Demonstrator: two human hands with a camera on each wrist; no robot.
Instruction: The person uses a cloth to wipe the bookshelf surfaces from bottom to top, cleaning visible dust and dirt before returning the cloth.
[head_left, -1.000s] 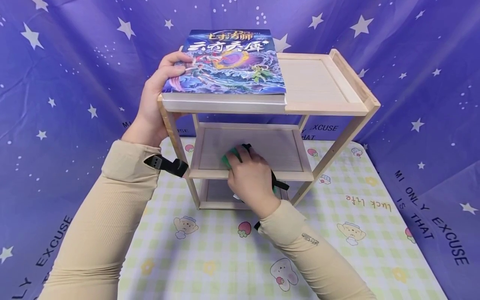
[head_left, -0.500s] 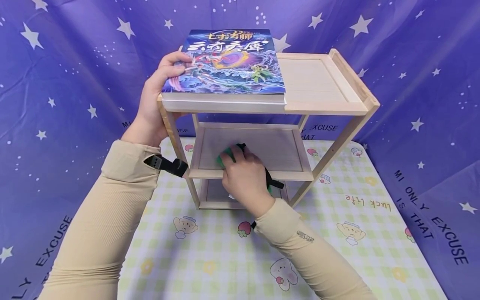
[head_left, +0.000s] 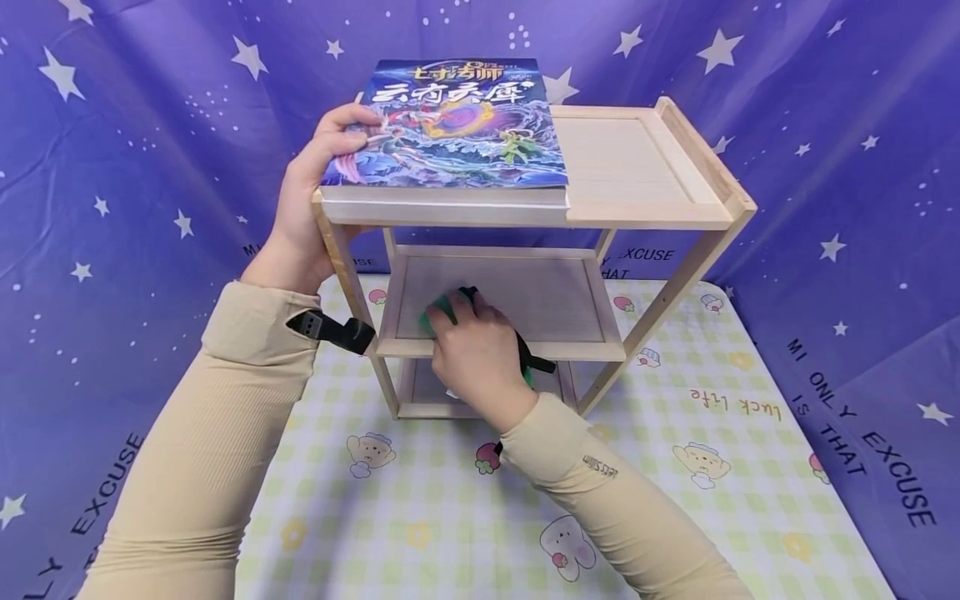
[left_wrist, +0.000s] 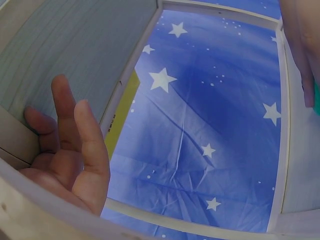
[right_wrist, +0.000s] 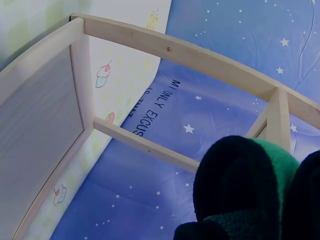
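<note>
Now further left: green cloth point(head_left: 433, 317), probably

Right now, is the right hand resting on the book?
No, the right hand holds a green item at the middle shelf, below the book on the top shelf.

Long, beige, close-fitting sleeves are worn. The left sleeve point(head_left: 183, 450) is textured with fine ribbing and finished with a broad, smooth cuff point(head_left: 255, 325), at whose edge a black strap point(head_left: 337, 332) is seen. The right sleeve point(head_left: 633, 508), similarly cuffed, is marked with small dark lettering point(head_left: 600, 467).
</note>
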